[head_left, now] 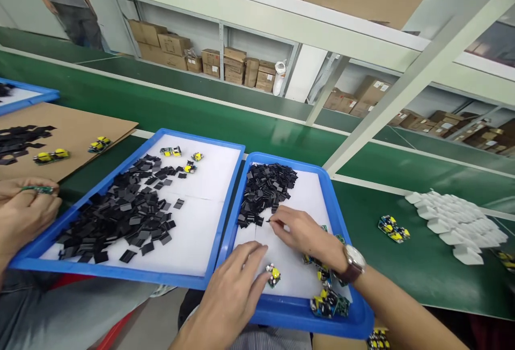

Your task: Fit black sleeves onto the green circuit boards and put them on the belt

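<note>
My right hand (pixel 295 229), with a watch on its wrist, reaches over the right blue tray (pixel 338 205). Its thumb and forefinger pinch a small black piece, mostly hidden by the fingertips, beside a heap of flat black pieces (pixel 267 184). My left hand (pixel 237 285) hangs over the tray's near left edge, fingers stretched and apart, holding nothing. Just right of its thumb, a small circuit board with a yellow component (pixel 273 275) lies on the white liner. More boards with yellow and black parts (pixel 324 304) cluster at the tray's near right, partly under my right forearm.
A second blue tray (pixel 231 194) on the left carries black pieces and several boards. At far left a co-worker's hands (pixel 30 208) hold a green board beside a cardboard sheet (pixel 96 119). White plastic parts (pixel 458 221) and a board (pixel 394 229) lie right. A slanted post (pixel 374 119) rises behind.
</note>
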`<state>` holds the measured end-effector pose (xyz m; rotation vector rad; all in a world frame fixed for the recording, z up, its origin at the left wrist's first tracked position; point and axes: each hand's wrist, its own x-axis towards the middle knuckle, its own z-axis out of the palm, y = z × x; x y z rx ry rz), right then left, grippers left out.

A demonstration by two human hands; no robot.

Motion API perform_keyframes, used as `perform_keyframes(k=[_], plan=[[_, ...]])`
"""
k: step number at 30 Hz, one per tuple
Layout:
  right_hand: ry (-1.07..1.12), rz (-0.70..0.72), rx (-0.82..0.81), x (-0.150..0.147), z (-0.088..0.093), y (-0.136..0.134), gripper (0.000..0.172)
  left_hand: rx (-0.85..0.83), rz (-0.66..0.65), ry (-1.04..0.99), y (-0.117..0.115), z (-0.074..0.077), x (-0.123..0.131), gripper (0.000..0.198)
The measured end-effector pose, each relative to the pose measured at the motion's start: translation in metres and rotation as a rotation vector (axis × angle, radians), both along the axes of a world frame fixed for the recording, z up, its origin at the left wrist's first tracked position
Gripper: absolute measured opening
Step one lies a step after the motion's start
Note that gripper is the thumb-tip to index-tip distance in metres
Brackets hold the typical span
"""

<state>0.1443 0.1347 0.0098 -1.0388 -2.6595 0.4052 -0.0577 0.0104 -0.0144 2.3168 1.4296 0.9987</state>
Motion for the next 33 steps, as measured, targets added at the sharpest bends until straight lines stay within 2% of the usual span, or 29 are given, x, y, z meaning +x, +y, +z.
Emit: perform_keyframes(k=[3, 5, 8, 10, 14, 18, 21, 24, 28, 31, 33], plan=[[0.313, -0.032, -0.132, 0.001, 0.011, -0.043, 0.013, 0.074, 0.045, -0.178, 0.004, -0.001, 0.006, 0.044], [0.512, -0.074, -0.221, 0.0, 0.016, -0.068, 0.013, 0.112, 0.004, -0.289, 0.005, -0.001, 0.013, 0.048], [0.644, -0.14, -0.276, 0.002, 0.018, -0.09, 0.014, 0.079, -0.075, -0.443, 0.005, 0.002, 0.022, 0.051], [0.711, -0.183, -0.282, 0.006, 0.016, -0.097, 0.016, -0.04, -0.097, -0.549, 0.003, 0.004, 0.024, 0.047], [0.826, -0.294, -0.271, 0.012, 0.006, -0.1, 0.023, -0.39, -0.161, -0.801, -0.002, 0.009, 0.025, 0.038], [0.886, -0.26, -0.421, 0.009, -0.004, -0.103, 0.019, -0.56, -0.171, -0.909, -0.008, 0.012, 0.028, 0.041], [0.927, -0.25, -0.421, 0.008, -0.008, -0.106, 0.015, -0.666, -0.238, -0.905, -0.008, 0.013, 0.027, 0.042], [0.98, -0.329, -0.266, 0.019, -0.009, -0.11, 0.017, -0.674, -0.251, -0.816, -0.003, 0.012, 0.017, 0.042], [1.064, -0.565, -0.164, 0.042, -0.011, -0.117, 0.018, -0.422, -0.056, -0.362, 0.004, 0.005, 0.003, 0.038], [1.039, -0.63, -0.16, 0.051, -0.016, -0.123, 0.022, -0.388, -0.096, -0.062, 0.007, -0.001, 0.006, 0.047], [0.993, -0.602, -0.177, 0.052, -0.019, -0.126, 0.023, -0.406, -0.136, 0.02, 0.008, -0.003, 0.013, 0.05]])
